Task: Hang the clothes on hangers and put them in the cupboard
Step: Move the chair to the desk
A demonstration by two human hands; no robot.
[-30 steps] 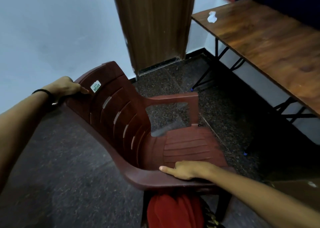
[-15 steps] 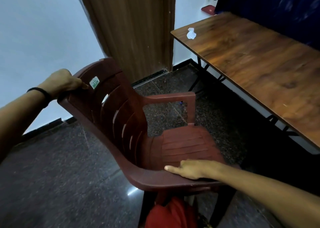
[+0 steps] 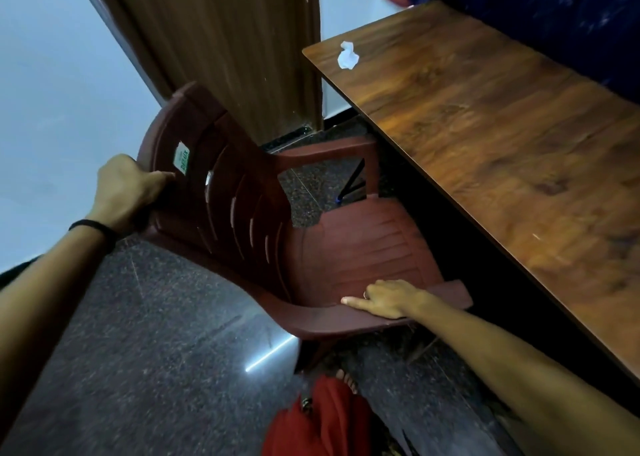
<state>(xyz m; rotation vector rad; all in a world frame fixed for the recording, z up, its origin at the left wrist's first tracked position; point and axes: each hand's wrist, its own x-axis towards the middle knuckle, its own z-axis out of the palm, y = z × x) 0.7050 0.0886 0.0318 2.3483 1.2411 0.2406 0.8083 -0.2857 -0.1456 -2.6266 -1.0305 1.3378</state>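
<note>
A maroon plastic armchair is tilted between my hands, its seat close to the wooden table. My left hand grips the top edge of the backrest beside a green and white sticker. My right hand grips the near armrest, thumb lying along its top and fingers curled over the inner edge. No hangers and no cupboard are in view. Red cloth shows at the bottom of the view, below the chair.
A long wooden table runs along the right with a crumpled white paper near its far end. A brown wooden door stands behind the chair, pale walls beside it. Dark speckled floor lies to the left.
The chair has swung rightward toward the table and now sits partly under its edge. Both hands keep their grips on the backrest and the armrest.
</note>
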